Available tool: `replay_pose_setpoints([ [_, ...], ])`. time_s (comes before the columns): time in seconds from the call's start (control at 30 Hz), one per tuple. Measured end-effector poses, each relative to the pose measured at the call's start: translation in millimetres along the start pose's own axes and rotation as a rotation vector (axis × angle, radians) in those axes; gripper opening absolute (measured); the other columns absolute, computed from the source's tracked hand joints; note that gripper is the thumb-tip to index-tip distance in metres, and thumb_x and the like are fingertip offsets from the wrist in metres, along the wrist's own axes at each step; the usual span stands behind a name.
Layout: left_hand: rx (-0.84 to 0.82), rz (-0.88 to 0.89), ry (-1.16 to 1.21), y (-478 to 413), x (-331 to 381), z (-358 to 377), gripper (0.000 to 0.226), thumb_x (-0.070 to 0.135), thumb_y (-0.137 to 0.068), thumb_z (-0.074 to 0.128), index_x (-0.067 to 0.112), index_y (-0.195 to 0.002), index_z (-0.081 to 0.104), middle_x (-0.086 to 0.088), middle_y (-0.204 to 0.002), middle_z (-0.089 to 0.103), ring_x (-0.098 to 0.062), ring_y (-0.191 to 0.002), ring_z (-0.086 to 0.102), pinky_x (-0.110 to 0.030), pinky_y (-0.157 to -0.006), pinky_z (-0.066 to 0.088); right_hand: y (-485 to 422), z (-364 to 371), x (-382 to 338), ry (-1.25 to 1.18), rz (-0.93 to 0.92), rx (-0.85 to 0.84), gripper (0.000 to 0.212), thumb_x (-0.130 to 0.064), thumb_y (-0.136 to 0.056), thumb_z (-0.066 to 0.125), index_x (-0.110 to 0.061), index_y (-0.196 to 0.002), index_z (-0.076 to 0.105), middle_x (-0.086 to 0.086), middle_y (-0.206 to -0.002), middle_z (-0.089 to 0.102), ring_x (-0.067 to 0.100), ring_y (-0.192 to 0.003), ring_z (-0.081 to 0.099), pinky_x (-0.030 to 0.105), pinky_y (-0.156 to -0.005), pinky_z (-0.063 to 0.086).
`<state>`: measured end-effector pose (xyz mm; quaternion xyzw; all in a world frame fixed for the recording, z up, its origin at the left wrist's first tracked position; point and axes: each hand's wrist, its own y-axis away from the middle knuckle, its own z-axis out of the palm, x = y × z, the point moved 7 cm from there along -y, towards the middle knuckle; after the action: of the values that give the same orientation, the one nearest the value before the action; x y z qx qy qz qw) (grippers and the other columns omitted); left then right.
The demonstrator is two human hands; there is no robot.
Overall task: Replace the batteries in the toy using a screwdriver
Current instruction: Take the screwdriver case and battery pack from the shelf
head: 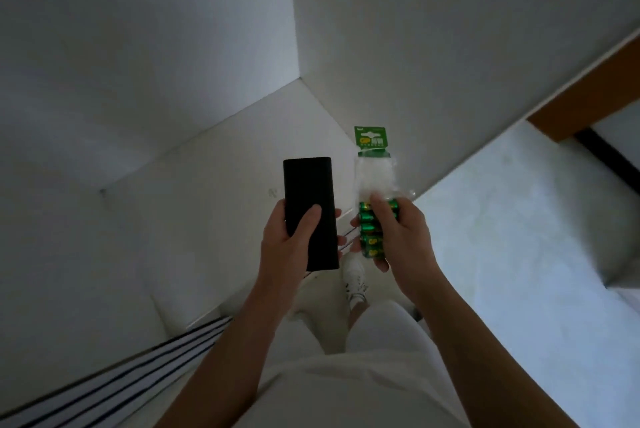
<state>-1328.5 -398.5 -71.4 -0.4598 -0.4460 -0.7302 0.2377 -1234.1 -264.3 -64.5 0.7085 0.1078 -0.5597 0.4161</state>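
My left hand (287, 240) grips a flat black rectangular case (309, 199) upright in front of me, thumb across its face. My right hand (398, 233) holds a pack of green batteries (372, 237), several cells stacked in clear plastic wrap. The pack's green card header (371, 139) sticks up above my fingers. Both things are in mid-air at waist height, side by side and a little apart. No toy or screwdriver is in sight.
I am standing on a pale floor, my white shoe (355, 280) below the hands. White walls (138, 47) meet in a corner ahead. A black-and-white striped fabric (114, 382) lies at lower left. A white bed (519, 220) with a wooden frame (588, 88) fills the right.
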Motion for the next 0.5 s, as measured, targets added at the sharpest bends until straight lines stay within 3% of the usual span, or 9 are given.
replay_pose_setpoints([
  [0.17, -0.144, -0.02, -0.067, 23, -1, 17, 0.021, 0.015, -0.099, 0.056, 0.007, -0.119, 0.056, -0.015, -0.101, 0.075, -0.039, -0.073, 0.072, -0.049, -0.067, 0.061, 52, -27, 17, -0.06, -0.022, 0.128, 0.025, -0.028, -0.104, 0.048, -0.005, -0.1, 0.056, 0.011, -0.077, 0.072, 0.031, -0.056, 0.069, 0.022, -0.032, 0.036],
  [0.27, -0.24, -0.031, -0.121, 35, -4, 38, 0.021, 0.015, -0.099, 0.056, 0.006, -0.119, 0.057, -0.016, -0.101, 0.075, -0.037, -0.073, 0.072, -0.045, -0.065, 0.061, 81, -50, 25, -0.106, -0.029, 0.229, 0.019, -0.024, -0.104, 0.049, -0.008, -0.097, 0.056, 0.02, -0.081, 0.071, 0.033, -0.056, 0.068, 0.02, -0.034, 0.039],
  [0.5, -0.48, -0.026, -0.227, 62, -12, 111, 0.023, 0.017, -0.1, 0.056, 0.007, -0.121, 0.056, -0.011, -0.099, 0.076, -0.031, -0.071, 0.073, -0.044, -0.064, 0.06, 121, -119, 32, -0.205, -0.068, 0.461, 0.027, -0.031, -0.104, 0.049, -0.004, -0.102, 0.053, 0.015, -0.082, 0.072, 0.034, -0.058, 0.07, 0.023, -0.034, 0.036],
])
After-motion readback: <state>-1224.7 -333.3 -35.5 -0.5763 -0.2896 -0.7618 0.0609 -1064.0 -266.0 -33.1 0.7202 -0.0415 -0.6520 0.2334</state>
